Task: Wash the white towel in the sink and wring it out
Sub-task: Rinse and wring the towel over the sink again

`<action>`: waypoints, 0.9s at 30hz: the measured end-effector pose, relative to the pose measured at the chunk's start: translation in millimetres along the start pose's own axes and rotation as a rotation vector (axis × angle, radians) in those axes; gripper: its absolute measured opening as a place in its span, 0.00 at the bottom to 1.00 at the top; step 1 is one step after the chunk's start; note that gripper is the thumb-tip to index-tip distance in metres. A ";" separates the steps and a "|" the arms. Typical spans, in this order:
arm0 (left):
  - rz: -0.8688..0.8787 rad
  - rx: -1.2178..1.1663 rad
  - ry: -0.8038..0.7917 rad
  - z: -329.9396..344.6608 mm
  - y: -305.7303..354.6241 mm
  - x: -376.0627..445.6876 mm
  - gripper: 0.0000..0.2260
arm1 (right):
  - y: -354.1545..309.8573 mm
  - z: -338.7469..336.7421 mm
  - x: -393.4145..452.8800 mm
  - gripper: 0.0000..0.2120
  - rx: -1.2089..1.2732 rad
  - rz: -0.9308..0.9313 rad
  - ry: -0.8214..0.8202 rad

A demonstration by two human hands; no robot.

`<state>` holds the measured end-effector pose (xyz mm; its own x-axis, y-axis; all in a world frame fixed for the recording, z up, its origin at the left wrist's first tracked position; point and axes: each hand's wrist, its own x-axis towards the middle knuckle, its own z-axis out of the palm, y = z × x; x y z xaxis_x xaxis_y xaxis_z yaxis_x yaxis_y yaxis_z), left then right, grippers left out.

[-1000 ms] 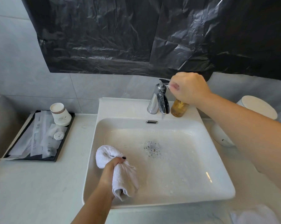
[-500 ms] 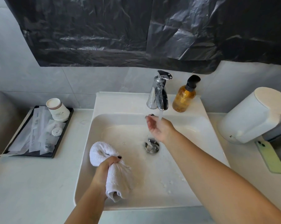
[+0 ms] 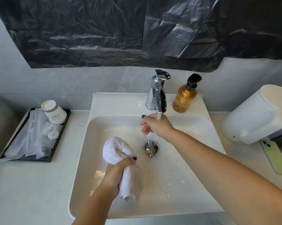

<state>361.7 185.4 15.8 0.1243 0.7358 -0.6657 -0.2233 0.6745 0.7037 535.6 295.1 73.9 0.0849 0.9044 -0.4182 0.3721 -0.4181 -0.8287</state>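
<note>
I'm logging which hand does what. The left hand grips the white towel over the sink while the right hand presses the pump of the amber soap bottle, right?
Not quite. The left hand does grip the white towel over the sink, but the right hand is under the running water from the faucet, not on the amber soap bottle, which stands untouched. The head view shows this.

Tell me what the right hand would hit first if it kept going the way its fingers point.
Probably the sink's left inner wall: the right hand points left across the basin, seemingly passing behind the towel; depth is unclear.
</note>
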 end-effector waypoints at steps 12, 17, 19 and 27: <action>0.175 0.269 -0.093 99.2 50.0 48.5 0.27 | 63.4 -33.2 -25.9 0.27 0.382 0.121 0.190; 0.100 0.231 -0.154 118.7 53.3 57.7 0.30 | 61.6 -47.1 -36.6 0.32 0.486 0.220 0.238; 0.015 0.075 -0.178 129.7 55.4 59.7 0.27 | 61.6 -51.3 -36.6 0.30 0.543 0.314 0.262; -0.050 -0.049 -0.127 143.1 62.5 70.2 0.16 | 69.2 -59.8 -29.2 0.14 0.643 0.206 0.353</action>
<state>494.8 287.9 48.5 0.2566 0.7052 -0.6609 -0.2602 0.7090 0.6555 614.1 244.9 50.9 0.4255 0.7309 -0.5335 -0.2856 -0.4510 -0.8456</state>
